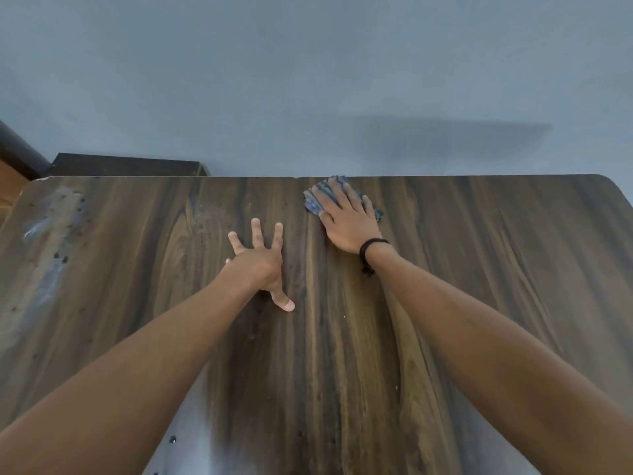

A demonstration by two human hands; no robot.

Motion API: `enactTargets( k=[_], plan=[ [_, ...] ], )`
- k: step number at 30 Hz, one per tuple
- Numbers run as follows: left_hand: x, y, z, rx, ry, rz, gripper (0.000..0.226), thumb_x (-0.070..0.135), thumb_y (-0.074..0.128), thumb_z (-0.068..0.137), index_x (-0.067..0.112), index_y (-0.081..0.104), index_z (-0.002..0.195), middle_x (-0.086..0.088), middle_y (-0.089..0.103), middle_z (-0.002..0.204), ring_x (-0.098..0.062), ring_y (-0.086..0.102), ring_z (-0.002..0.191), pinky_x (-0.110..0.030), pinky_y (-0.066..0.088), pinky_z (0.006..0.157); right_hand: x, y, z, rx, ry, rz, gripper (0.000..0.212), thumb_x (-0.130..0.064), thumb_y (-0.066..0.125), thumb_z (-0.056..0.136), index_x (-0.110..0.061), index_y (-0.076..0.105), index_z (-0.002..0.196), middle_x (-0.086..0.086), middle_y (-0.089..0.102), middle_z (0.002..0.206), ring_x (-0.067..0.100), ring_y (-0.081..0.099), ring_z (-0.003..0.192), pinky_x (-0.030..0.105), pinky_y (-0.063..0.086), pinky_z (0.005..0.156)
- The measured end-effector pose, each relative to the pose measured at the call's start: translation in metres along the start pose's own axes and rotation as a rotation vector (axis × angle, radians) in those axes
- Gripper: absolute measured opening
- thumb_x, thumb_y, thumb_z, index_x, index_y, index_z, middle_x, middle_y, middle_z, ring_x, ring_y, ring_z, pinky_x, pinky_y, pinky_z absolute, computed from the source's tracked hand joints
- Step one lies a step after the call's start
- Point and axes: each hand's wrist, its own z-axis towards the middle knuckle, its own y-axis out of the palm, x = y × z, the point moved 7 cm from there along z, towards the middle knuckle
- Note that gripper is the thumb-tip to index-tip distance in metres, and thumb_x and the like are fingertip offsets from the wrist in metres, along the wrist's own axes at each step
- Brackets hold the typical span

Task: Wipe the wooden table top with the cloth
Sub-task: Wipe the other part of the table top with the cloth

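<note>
While right hand (346, 219) presses cloth (317, 202) flat near table (479, 269) far edge, left hand (260, 258) rests spread.

Dim, soft light; bowed edges

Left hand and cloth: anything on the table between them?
Nothing. In the head view, only bare table lies between the left hand and the cloth under the right hand.
</note>
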Motion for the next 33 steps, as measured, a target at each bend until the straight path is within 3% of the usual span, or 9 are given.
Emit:
enactTargets(
  k=[2,5,9,13,18,22,26,30,33],
  plan=[
    [-0.001,0.000,-0.001,0.009,0.006,-0.003,0.155,0.055,0.087,0.056,0.030,-0.045,0.133,-0.009,-0.051,0.144,-0.055,-0.029,0.134,-0.064,0.012,0.113,0.006,-0.002,0.006,-0.001,-0.014,0.012,0.053,-0.044,0.021,0.105,-0.047,0.010,0.157,-0.012,-0.003,0.168,0.015,-0.006,0.154,0.047,-0.004,0.121],
    [-0.002,0.000,-0.002,-0.005,-0.009,0.005,0.153,0.056,0.086,0.057,0.030,-0.048,0.127,-0.010,-0.051,0.143,-0.055,-0.028,0.134,-0.064,0.012,0.112,0.007,-0.008,0.019,0.008,0.172,0.075,0.054,-0.041,0.022,0.106,-0.045,0.010,0.158,-0.009,-0.007,0.168,0.017,-0.009,0.154,0.049,-0.007,0.120],
    [-0.001,-0.001,0.000,0.010,0.002,0.012,0.155,0.058,0.086,0.056,0.029,-0.046,0.131,-0.010,-0.050,0.143,-0.056,-0.028,0.134,-0.063,0.011,0.114,-0.013,0.002,0.011,-0.043,-0.095,-0.021,0.053,-0.045,0.021,0.105,-0.049,0.009,0.156,-0.012,-0.003,0.168,0.016,-0.006,0.154,0.049,-0.004,0.120],
    [-0.002,0.001,-0.002,0.014,0.015,-0.006,0.154,0.057,0.086,0.056,0.029,-0.045,0.133,-0.009,-0.050,0.144,-0.055,-0.030,0.134,-0.063,0.011,0.114,0.042,-0.022,0.022,-0.005,0.235,0.089,0.053,-0.042,0.021,0.106,-0.045,0.009,0.158,-0.009,-0.007,0.168,0.016,-0.010,0.154,0.050,-0.007,0.121],
    [-0.003,0.000,0.000,0.042,0.045,-0.026,0.154,0.056,0.087,0.056,0.031,-0.042,0.137,-0.007,-0.048,0.146,-0.054,-0.030,0.135,-0.064,0.012,0.112,0.038,-0.015,0.006,-0.014,0.027,-0.019,0.053,-0.045,0.021,0.106,-0.048,0.006,0.157,-0.014,-0.009,0.167,0.013,-0.011,0.153,0.049,-0.006,0.120],
    [-0.004,0.002,0.000,0.029,0.033,-0.022,0.155,0.055,0.087,0.056,0.031,-0.043,0.135,-0.007,-0.050,0.145,-0.054,-0.030,0.135,-0.065,0.015,0.111,0.065,-0.032,0.018,0.024,0.367,0.078,0.054,-0.040,0.023,0.106,-0.043,0.009,0.158,-0.007,-0.008,0.168,0.018,-0.012,0.154,0.052,-0.006,0.122],
    [-0.002,-0.001,0.003,0.032,0.023,-0.015,0.156,0.055,0.088,0.055,0.031,-0.044,0.135,-0.008,-0.050,0.145,-0.055,-0.029,0.135,-0.065,0.017,0.110,-0.007,-0.001,0.018,0.001,0.013,-0.012,0.053,-0.041,0.023,0.106,-0.047,0.009,0.157,-0.010,-0.006,0.168,0.017,-0.009,0.154,0.052,-0.004,0.120],
    [-0.004,0.001,0.003,0.018,0.006,-0.009,0.154,0.058,0.086,0.055,0.031,-0.047,0.127,-0.008,-0.050,0.144,-0.055,-0.030,0.133,-0.067,0.015,0.110,-0.015,-0.005,0.041,0.014,0.175,0.082,0.053,-0.038,0.024,0.105,-0.046,0.012,0.157,-0.008,-0.003,0.168,0.018,-0.009,0.154,0.052,-0.006,0.121],
    [-0.003,0.001,0.006,0.035,0.020,-0.004,0.155,0.058,0.087,0.054,0.031,-0.047,0.126,-0.008,-0.050,0.145,-0.055,-0.030,0.134,-0.066,0.013,0.110,-0.037,0.007,0.032,-0.023,-0.023,-0.008,0.053,-0.041,0.022,0.106,-0.047,0.008,0.157,-0.009,-0.005,0.168,0.018,-0.009,0.154,0.050,-0.007,0.120]
  ],
)
